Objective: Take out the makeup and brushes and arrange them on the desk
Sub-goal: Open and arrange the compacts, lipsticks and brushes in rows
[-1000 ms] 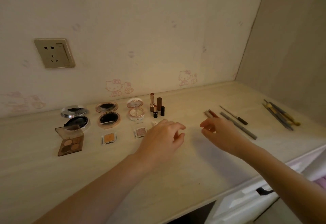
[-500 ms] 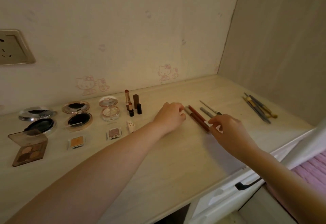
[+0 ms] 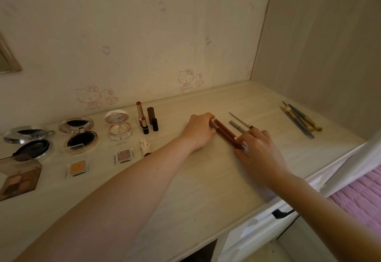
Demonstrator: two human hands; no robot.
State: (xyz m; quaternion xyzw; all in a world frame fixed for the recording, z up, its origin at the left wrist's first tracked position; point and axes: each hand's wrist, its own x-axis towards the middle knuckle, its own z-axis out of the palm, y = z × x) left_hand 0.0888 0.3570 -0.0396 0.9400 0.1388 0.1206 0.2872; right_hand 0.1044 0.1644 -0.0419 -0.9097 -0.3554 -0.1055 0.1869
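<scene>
The left hand point(image 3: 199, 132) was moved away from beside the small pink eyeshadow pan point(image 3: 123, 155) and set on the far end of the two reddish-brown pencils point(image 3: 225, 133). The pencils, earlier mostly covered by the right hand point(image 3: 259, 152), were exposed side by side, their near end gripped by it.

eyeshadow palette point(image 3: 19, 179) cut off by left edge.

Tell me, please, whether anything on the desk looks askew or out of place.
The small white patterned tube seems tipped over beside the eyeshadow pan, while the lipsticks behind it stand upright. The brushes at far right overlap in a loose pile.
</scene>
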